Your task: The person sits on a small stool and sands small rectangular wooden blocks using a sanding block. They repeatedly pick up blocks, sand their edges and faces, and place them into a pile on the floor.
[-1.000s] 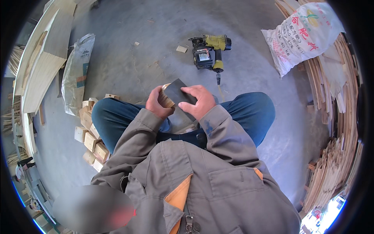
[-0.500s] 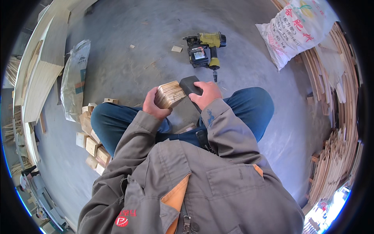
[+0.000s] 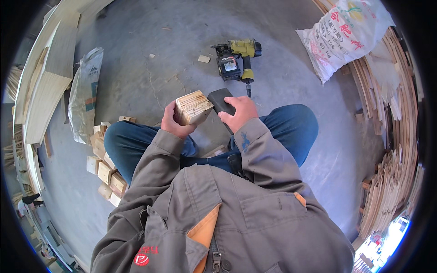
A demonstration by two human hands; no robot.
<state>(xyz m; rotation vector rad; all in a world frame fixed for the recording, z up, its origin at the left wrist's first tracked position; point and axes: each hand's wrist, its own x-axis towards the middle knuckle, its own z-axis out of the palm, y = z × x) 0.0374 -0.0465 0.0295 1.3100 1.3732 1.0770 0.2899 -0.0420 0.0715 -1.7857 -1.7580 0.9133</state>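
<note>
Block (image 3: pixel 194 108) of pale wood, layered face with dark streaks, clamped in left hand (image 3: pixel 176 123), fingers around its left side. Right hand (image 3: pixel 241 113) closed on dark gray slab (image 3: pixel 220 100), just right of block; contact unclear. One second ago slab lay across block; now layered face shows. Knees (image 3: pixel 296 127) bound grip both sides. Wood pile (image 3: pixel 104 173) left of grip. Gray floor (image 3: pixel 150 91) stretches ahead, nail gun (image 3: pixel 246 48) beyond grip.

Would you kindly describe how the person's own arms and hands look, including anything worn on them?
The left hand and right hand are ungloved. The left sleeve and right sleeve are long, cuffed and grey-brown; the right one bears an irregular blue mark near the wrist.
</note>
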